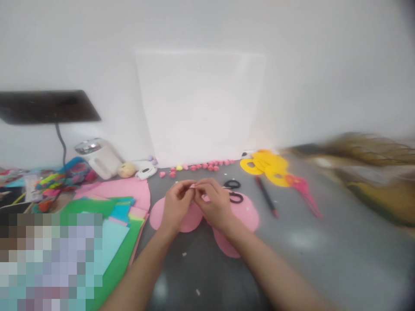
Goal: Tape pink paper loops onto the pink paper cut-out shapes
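Observation:
My left hand (177, 204) and my right hand (214, 202) meet above the grey table, fingertips pinched together on a small pink paper piece (193, 186). Most of that piece is hidden by the fingers. Beneath the hands lie rounded pink paper shapes (248, 212), one showing under the left hand and others around the right wrist. Black-handled scissors (236, 198) rest on the pink paper just beyond my right hand. A row of small folded pink pieces (210, 167) runs along the wall behind the hands.
At the left are stacked coloured papers (115, 240), a white device (104, 160) and mixed craft items. To the right lie yellow paper rings (278, 165), a dark pen (267, 196) and pink scissors (306, 194). A white sheet (202, 106) stands against the wall.

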`<state>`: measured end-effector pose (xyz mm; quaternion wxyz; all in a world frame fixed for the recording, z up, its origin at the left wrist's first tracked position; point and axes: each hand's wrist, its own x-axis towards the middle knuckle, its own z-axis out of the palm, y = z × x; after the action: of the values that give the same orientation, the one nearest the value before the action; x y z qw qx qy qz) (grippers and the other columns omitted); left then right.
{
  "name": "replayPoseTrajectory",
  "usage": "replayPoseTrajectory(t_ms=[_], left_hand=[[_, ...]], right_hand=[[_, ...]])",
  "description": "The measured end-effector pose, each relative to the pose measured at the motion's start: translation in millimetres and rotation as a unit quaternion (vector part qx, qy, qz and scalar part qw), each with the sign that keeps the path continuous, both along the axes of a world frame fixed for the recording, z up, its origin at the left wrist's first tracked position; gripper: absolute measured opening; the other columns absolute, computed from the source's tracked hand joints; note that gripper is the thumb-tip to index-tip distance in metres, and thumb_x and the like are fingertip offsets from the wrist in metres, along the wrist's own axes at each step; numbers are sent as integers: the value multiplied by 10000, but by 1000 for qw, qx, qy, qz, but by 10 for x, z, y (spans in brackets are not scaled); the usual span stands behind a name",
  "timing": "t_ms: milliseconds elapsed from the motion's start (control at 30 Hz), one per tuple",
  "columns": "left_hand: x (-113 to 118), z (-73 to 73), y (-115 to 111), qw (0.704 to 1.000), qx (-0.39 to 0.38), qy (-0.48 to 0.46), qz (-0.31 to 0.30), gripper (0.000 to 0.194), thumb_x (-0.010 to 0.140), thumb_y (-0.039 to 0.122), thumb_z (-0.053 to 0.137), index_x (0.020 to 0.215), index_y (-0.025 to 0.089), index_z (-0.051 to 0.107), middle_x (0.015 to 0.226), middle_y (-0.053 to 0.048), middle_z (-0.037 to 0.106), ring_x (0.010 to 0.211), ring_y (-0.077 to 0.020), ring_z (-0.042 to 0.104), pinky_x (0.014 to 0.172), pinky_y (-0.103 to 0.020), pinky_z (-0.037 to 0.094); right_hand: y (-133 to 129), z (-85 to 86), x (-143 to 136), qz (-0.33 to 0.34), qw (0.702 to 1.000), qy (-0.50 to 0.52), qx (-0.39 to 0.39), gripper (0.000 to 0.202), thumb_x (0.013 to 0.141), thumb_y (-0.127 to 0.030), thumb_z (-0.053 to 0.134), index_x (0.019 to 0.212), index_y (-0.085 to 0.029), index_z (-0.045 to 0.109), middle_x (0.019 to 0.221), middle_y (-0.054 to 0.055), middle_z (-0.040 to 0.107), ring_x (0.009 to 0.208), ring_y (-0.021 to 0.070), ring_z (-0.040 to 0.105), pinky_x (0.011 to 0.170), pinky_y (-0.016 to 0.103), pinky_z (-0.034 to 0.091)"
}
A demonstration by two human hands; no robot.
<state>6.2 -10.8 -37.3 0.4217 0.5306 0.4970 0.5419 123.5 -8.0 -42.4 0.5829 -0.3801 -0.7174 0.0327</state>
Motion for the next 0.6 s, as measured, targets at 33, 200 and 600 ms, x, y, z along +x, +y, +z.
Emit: replayPoseTrajectory(t_ms=[33, 200, 600], left_hand=[[3, -1, -1, 1000, 1, -5, 2, 200, 735, 240, 603, 913, 172, 666, 921, -71, 697, 873, -195, 645, 769, -300, 509], [14, 26, -9, 1000, 1, -27, 3, 272, 708, 293, 669, 946, 160, 659, 890, -76, 701, 850, -200, 651, 774, -303, 509], [10, 52, -19, 999, 19, -1, 37, 247, 697, 287, 680, 909, 160, 682, 890, -75, 704, 838, -205, 655, 776, -317, 517]], right_hand=[[-2, 17, 0, -3, 1000, 12, -4, 143, 781, -89, 495, 750, -185, 595, 800, 63, 647, 716, 137, 605, 634, 247, 500], [-16, 125, 21, 3, 993, 87, -84, 127, 723, -75, 537, 648, -168, 582, 706, 36, 625, 629, 119, 585, 576, 222, 494], [-2, 142, 47, 44, 981, 107, -153, 103, 726, -105, 555, 660, -168, 603, 729, 31, 633, 658, 120, 590, 593, 221, 496]])
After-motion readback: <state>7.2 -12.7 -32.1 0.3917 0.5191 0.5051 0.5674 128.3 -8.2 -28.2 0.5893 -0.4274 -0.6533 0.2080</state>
